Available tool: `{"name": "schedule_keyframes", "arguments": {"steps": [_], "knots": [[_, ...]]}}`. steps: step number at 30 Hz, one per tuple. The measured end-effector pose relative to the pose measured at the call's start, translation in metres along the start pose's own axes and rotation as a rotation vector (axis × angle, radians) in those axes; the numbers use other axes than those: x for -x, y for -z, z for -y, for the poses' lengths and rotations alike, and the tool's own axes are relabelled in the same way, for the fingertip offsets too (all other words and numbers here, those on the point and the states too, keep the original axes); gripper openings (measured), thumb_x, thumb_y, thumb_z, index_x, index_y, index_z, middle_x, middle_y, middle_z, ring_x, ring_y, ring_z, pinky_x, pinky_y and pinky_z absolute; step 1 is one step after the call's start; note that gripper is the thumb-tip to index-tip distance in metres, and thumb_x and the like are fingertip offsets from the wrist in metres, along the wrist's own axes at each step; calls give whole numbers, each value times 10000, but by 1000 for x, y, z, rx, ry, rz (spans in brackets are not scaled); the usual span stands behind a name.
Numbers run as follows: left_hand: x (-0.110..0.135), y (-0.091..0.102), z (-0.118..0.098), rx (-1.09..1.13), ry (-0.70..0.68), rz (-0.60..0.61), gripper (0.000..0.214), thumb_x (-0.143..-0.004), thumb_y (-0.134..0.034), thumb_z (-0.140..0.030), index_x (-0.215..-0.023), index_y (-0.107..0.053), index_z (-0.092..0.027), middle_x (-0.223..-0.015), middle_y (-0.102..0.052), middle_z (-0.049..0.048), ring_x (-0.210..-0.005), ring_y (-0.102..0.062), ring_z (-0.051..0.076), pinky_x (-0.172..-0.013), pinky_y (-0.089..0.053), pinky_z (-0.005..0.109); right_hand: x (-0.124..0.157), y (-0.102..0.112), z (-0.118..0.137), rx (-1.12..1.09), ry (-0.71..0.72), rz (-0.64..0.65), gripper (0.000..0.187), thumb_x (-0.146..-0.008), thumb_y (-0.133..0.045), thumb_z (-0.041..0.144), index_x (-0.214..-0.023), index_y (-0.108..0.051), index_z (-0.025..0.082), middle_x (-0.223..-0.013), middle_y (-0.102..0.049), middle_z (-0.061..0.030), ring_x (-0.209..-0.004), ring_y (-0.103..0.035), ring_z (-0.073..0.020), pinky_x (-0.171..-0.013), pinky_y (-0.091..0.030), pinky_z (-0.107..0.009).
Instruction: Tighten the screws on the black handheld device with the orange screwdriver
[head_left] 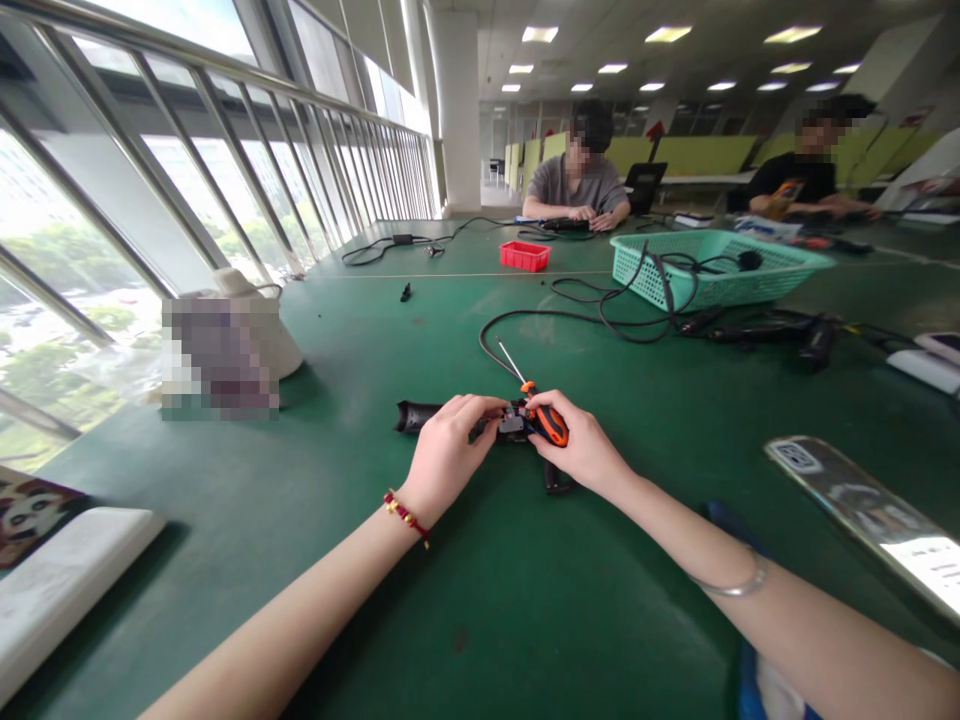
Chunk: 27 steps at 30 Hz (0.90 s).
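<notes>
A long black appliance (415,416) lies on the green table in front of me, with grey and black inner parts exposed at its middle. My left hand (452,440) is closed over it, thumb and fingertips gripping near the exposed parts. In my right hand (581,443) rests a screwdriver (551,424) with an orange and black handle, its metal shaft pointing away and up to the left. The fingertips of that hand also touch the appliance's right part; what they pinch there is hidden. A small black piece (556,479) sits just below the right hand.
A cable runs to a green basket (720,275) at the back right. Farther off are a red tray (524,256) and a small black part (406,292). A phone (862,510) lies right, a white box (71,590) left. Two people sit across the table.
</notes>
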<state>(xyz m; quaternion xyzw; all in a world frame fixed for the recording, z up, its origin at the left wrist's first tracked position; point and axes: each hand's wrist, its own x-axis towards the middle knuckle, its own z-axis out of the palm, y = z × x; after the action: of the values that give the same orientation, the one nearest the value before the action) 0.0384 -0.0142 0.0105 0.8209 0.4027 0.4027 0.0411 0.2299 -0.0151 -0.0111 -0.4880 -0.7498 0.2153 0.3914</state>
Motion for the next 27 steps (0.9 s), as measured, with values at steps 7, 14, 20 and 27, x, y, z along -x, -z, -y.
{"name": "schedule_keyframes", "arguments": {"steps": [7, 14, 20, 27], "knots": [[1, -2, 2, -36, -17, 19, 146, -826, -538, -141, -952, -595, -186, -873, -666, 7, -798, -619, 133, -719, -510, 251, 0, 0, 1, -4, -8, 3, 305, -686, -577, 172, -975, -511, 244, -954, -631, 0, -824, -606, -172, -766, -452, -286], [-1, 3, -1, -277, -281, 74, 160, -897, -445, -153, -981, -581, -149, -847, -665, 34, -784, -590, 137, -672, -493, 229, 0, 0, 1, -4, -5, 3, 310, -689, -572, 168, -980, -501, 246, -962, -628, -2, -842, -605, -176, -773, -454, -290], [1, 7, 3, -340, -354, 101, 181, -913, -432, -179, -939, -608, -145, -874, -663, 42, -799, -585, 128, -691, -500, 216, 0, 1, 1, -3, -5, 6, 306, -693, -570, 173, -980, -501, 251, -985, -627, -4, -855, -605, -181, -785, -454, -302], [-2, 9, 3, -455, -415, 106, 193, -896, -470, -232, -932, -645, -157, -905, -664, 56, -829, -591, 160, -730, -512, 279, 1, 1, 1, 2, -3, 8, 314, -694, -568, 179, -993, -503, 249, -985, -627, -6, -852, -603, -182, -785, -456, -304]]}}
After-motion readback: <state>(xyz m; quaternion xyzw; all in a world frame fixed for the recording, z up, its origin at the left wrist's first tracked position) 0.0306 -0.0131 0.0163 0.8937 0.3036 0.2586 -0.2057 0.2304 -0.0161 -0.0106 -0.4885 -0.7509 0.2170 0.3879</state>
